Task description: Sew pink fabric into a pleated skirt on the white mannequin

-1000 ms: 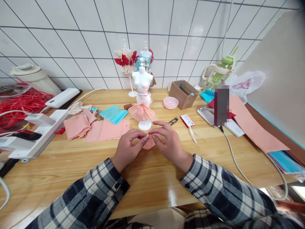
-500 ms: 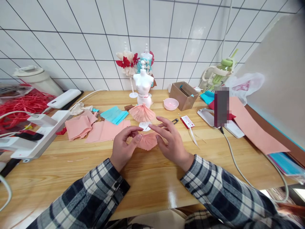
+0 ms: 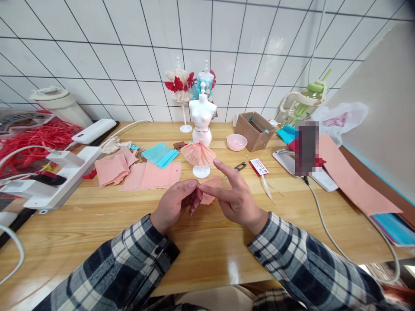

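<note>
My left hand is closed, its thumb and forefinger pressed together; anything between them is hidden or too small to see. A fingertip of my right hand touches those left fingertips. Two of its fingers stretch out apart, and the others are curled or hidden. Just behind my hands, a pleated pink paper piece lies on the table, partly covered by them. Beyond it a small white dress-form mannequin stands upright on a round base. A gathered pink paper skirt hangs at its lower end.
Folded pink paper and blue sheets lie left, near a power strip. Two decorated mannequins stand behind. A pink bowl, cardboard box, small black snips and red-white card are to the right.
My left hand has turned and closed its fingertips together, and my right hand has come in to touch them. The view has shifted slightly; the pleated paper appears to stay in place.
</note>
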{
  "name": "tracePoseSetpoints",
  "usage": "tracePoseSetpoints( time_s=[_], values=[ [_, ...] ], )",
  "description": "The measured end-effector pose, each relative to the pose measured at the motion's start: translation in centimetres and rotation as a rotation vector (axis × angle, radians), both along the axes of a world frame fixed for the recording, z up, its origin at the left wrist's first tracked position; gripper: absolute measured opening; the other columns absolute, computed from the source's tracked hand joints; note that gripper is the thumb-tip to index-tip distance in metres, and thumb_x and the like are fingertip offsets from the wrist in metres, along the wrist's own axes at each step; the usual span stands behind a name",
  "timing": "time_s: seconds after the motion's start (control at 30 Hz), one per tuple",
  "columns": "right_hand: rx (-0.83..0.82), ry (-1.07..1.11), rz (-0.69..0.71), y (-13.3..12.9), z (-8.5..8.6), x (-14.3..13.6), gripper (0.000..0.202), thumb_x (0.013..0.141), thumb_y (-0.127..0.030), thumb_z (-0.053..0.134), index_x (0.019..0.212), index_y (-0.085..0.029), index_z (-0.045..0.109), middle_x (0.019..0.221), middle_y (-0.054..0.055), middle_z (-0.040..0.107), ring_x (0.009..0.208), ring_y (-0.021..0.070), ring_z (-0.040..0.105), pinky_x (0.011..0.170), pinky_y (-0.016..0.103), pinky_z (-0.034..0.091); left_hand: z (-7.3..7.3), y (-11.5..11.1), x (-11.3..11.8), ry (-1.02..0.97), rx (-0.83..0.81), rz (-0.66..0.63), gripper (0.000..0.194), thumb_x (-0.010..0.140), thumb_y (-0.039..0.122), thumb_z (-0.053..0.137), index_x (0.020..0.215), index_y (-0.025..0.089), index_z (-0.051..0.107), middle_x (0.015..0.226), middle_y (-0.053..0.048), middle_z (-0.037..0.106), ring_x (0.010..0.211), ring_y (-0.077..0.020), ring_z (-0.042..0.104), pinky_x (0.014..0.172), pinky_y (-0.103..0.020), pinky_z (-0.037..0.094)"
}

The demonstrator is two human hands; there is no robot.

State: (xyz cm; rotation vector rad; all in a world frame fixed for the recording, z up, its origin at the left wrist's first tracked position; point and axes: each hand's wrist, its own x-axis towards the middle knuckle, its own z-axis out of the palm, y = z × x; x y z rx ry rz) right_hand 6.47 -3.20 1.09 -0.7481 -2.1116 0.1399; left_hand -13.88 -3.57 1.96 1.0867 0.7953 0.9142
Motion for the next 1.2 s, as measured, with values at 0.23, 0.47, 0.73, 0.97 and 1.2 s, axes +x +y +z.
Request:
tracePoseSetpoints(
  time_s=[0.23, 0.47, 0.73, 0.97, 1.2],
  values=[
    [0.091, -0.081, -0.030, 0.3, 0.6, 0.2, 0.059, 0.082, -0.003, 0.051, 0.131, -0.035, 0.059, 0.159, 0.001, 0.026, 0.140, 0.0278, 0.037, 0.110, 0.050, 0.040, 0.0, 0.4, -0.6, 0.092, 0.175, 0.030, 0.033, 0.089, 0.044, 0.058, 0.082, 0.014, 0.069, 0.068, -0.005, 0.064, 0.058, -0.0142, 0.057, 0.054, -0.027, 0.047],
    [0.110, -0.159, 0.008, 0.2, 1.2, 0.4, 0.058, 0.085, -0.005, 0.051, 0.133, -0.037, 0.056, 0.156, 0.001, 0.034, 0.140, 0.0247, 0.037, 0.111, 0.049, 0.040, 0.0, 0.5, -0.8, 0.126, 0.232, 0.048, 0.031, 0.090, 0.038, 0.058, 0.074, 0.014, 0.070, 0.066, -0.005, 0.067, 0.060, -0.0147, 0.060, 0.060, -0.028, 0.048],
    [0.075, -0.174, 0.007, 0.4, 1.0, 0.5, 0.057, 0.084, -0.005, 0.051, 0.133, -0.034, 0.057, 0.157, 0.003, 0.032, 0.141, 0.0250, 0.035, 0.111, 0.050, 0.039, 0.0, 0.3, -0.8, 0.148, 0.252, 0.083, 0.030, 0.090, 0.036, 0.056, 0.076, 0.015, 0.070, 0.068, -0.006, 0.068, 0.062, -0.0154, 0.061, 0.060, -0.028, 0.050],
    [-0.026, -0.165, 0.024, 0.2, 0.5, -0.2, 0.062, 0.084, -0.005, 0.050, 0.139, -0.033, 0.050, 0.158, 0.005, 0.029, 0.141, 0.0269, 0.035, 0.110, 0.050, 0.040, -0.2, 0.5, -0.8, 0.187, 0.252, 0.158, 0.030, 0.090, 0.035, 0.052, 0.074, 0.015, 0.068, 0.066, -0.005, 0.066, 0.061, -0.0159, 0.061, 0.059, -0.029, 0.050],
    [-0.401, 0.258, -0.022, 0.6, -0.4, -0.8, 0.037, 0.086, -0.024, 0.063, 0.123, -0.024, 0.064, 0.137, 0.013, 0.049, 0.093, 0.0163, 0.063, 0.082, 0.035, 0.057, 0.4, 0.7, -0.6, 0.235, 0.286, 0.293, 0.028, 0.090, 0.039, 0.055, 0.078, 0.016, 0.065, 0.061, 0.000, 0.057, 0.057, -0.0118, 0.054, 0.056, -0.025, 0.046]
  ],
)
